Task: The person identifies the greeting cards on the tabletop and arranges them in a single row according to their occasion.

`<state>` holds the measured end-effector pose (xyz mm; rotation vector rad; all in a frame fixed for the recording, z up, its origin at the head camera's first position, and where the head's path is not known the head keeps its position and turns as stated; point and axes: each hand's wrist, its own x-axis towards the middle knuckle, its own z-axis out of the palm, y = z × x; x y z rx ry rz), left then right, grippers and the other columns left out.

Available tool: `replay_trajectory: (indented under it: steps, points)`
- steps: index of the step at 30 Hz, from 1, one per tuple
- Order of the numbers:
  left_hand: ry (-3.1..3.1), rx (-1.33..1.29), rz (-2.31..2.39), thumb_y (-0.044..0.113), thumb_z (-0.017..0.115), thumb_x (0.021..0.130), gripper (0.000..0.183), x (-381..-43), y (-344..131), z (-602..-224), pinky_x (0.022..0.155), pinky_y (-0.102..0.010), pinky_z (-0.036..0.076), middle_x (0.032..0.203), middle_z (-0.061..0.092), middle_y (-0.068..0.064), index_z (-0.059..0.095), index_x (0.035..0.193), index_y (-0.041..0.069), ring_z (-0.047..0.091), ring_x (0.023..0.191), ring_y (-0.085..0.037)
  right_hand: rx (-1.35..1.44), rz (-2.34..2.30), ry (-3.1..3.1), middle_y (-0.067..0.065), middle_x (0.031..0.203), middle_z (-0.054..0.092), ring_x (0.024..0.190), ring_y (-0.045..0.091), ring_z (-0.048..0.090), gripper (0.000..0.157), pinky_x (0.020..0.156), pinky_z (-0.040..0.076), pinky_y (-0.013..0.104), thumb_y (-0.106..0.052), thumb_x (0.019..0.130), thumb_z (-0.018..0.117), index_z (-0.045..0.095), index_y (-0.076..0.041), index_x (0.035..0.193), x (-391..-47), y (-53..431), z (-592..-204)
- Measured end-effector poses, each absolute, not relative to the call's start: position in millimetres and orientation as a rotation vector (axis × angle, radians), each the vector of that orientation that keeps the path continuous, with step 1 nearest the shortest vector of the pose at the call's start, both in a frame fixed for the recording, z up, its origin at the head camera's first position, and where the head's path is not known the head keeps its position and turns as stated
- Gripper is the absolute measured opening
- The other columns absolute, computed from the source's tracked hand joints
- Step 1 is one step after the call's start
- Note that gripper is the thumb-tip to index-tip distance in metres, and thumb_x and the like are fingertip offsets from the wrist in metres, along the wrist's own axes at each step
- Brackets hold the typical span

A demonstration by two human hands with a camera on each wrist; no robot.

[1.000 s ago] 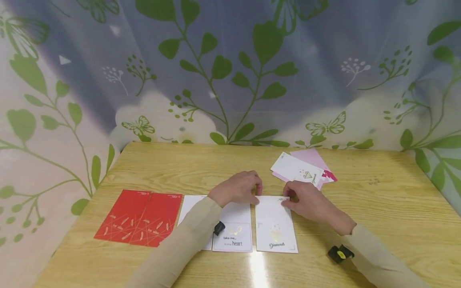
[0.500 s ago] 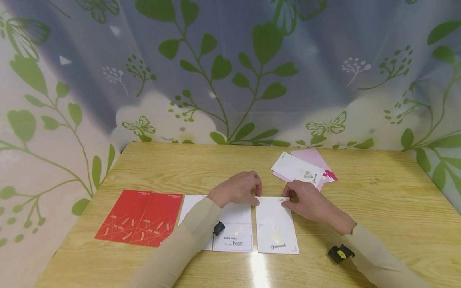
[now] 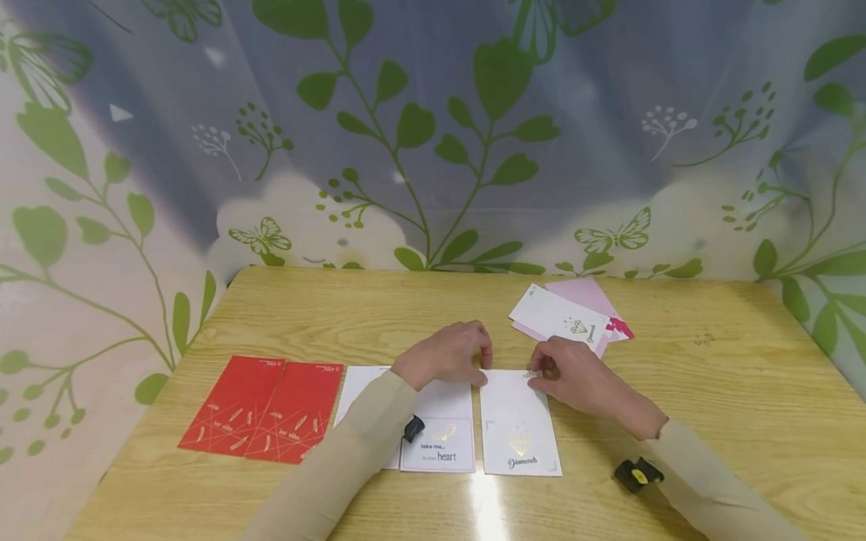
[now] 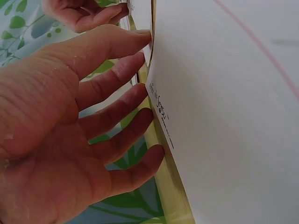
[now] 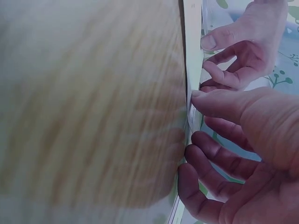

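A white card printed "Diamonds" (image 3: 521, 428) lies upright at the right end of a row on the table. At its upper right corner, my right hand (image 3: 575, 376) pinches the edge between thumb and forefinger. My left hand (image 3: 443, 357) is by the upper left corner, its thumb tip touching there and its other fingers loosely bent, as the left wrist view shows. Just left of that card lies a white card reading "take me... to your heart" (image 3: 438, 451). Another white card (image 3: 355, 383) is mostly hidden under my left forearm.
Two red cards (image 3: 226, 398) with gold feather prints lie side by side at the row's left end. Beyond my right hand, a loose pile holds a second Diamonds card (image 3: 555, 312) over pink cards (image 3: 585, 293). A patterned curtain (image 3: 433, 150) hangs behind the wooden table (image 3: 731, 391).
Both hands keep nearly the same place. The Diamonds card has shifted very slightly to the right at its lower end, and my right hand has risen a touch.
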<state>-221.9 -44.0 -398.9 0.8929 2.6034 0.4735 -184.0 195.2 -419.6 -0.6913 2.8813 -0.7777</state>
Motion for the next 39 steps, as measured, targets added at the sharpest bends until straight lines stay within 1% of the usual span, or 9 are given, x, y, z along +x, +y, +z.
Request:
replay_trajectory:
  steps: [8,15,20,22,25,27,29,33,39]
  points:
    - [2.58,0.891,0.455,0.023,0.076,0.09,0.012,-224,-41,-395,0.097,-0.03,0.046,0.125,0.06,0.001,0.07,0.099,0.02,0.053,0.108,-0.016,-0.74,-0.785,2.89,-0.004,0.083,0.062,0.077,0.011,0.053,0.012,0.069,0.044,0.024,-0.012,0.087,0.079,0.067,-0.015,0.089,-184,198,-421]
    - [2.625,0.778,0.652,0.023,0.064,0.097,0.012,-239,-35,-395,0.087,-0.03,0.05,0.103,0.067,0.003,0.069,0.106,0.017,0.058,0.094,-0.014,-0.743,-0.924,2.859,-0.008,0.087,0.07,0.084,0.007,0.063,0.009,0.077,0.054,0.027,-0.011,0.09,0.076,0.069,-0.016,0.089,-183,204,-416]
    - [2.72,0.58,0.698,0.034,0.061,0.1,0.03,-254,-14,-397,0.094,-0.036,0.053,0.118,0.069,0.0,0.065,0.122,0.013,0.064,0.106,-0.019,-0.676,-0.936,2.869,-0.008,0.086,0.071,0.084,0.007,0.065,0.006,0.075,0.054,0.027,-0.014,0.092,0.074,0.069,-0.017,0.09,-186,213,-412]
    - [2.755,0.502,0.677,0.039,0.06,0.101,0.037,-261,-3,-397,0.091,-0.036,0.054,0.122,0.07,-0.002,0.065,0.124,0.011,0.064,0.105,-0.018,-0.649,-0.93,2.897,-0.007,0.086,0.072,0.084,0.009,0.067,0.007,0.074,0.053,0.028,-0.014,0.093,0.074,0.069,-0.017,0.089,-188,218,-411]
    - [2.777,0.415,0.656,0.046,0.06,0.1,0.037,-272,12,-397,0.066,-0.027,0.049,0.089,0.067,0.0,0.067,0.095,0.01,0.057,0.074,-0.012,-0.635,-0.917,2.947,-0.004,0.086,0.074,0.083,0.012,0.069,0.007,0.073,0.053,0.031,-0.014,0.093,0.074,0.069,-0.016,0.088,-191,227,-409]
    - [2.778,0.382,0.663,0.048,0.061,0.099,0.044,-276,20,-397,0.052,-0.023,0.037,0.067,0.052,0.004,0.056,0.075,0.012,0.041,0.058,-0.009,-0.613,-0.902,2.952,-0.003,0.086,0.074,0.083,0.014,0.07,0.008,0.073,0.053,0.032,-0.016,0.093,0.074,0.068,-0.016,0.087,-192,234,-407]
    - [2.772,0.366,0.672,0.049,0.064,0.098,0.053,-280,27,-397,0.046,-0.023,0.027,0.058,0.034,0.005,0.042,0.064,0.014,0.03,0.051,-0.009,-0.584,-0.872,2.939,-0.001,0.087,0.074,0.083,0.015,0.07,0.009,0.072,0.053,0.031,-0.018,0.093,0.074,0.068,-0.015,0.088,-193,240,-405]
    - [2.809,0.33,0.633,0.048,0.071,0.093,0.051,-280,41,-398,0.049,-0.024,0.03,0.063,0.033,0.005,0.04,0.068,0.016,0.033,0.056,-0.009,-0.545,-0.825,2.923,0.002,0.089,0.074,0.082,0.017,0.07,0.011,0.071,0.055,0.029,-0.02,0.093,0.075,0.069,-0.013,0.088,-194,251,-406]
    - [2.876,0.284,0.531,0.04,0.079,0.087,0.033,-276,50,-402,0.06,-0.034,0.047,0.08,0.057,0.002,0.06,0.09,0.014,0.049,0.068,-0.014,-0.515,-0.825,2.945,0.003,0.091,0.074,0.085,0.02,0.072,0.009,0.072,0.055,0.03,-0.02,0.093,0.075,0.069,-0.013,0.09,-195,258,-408]
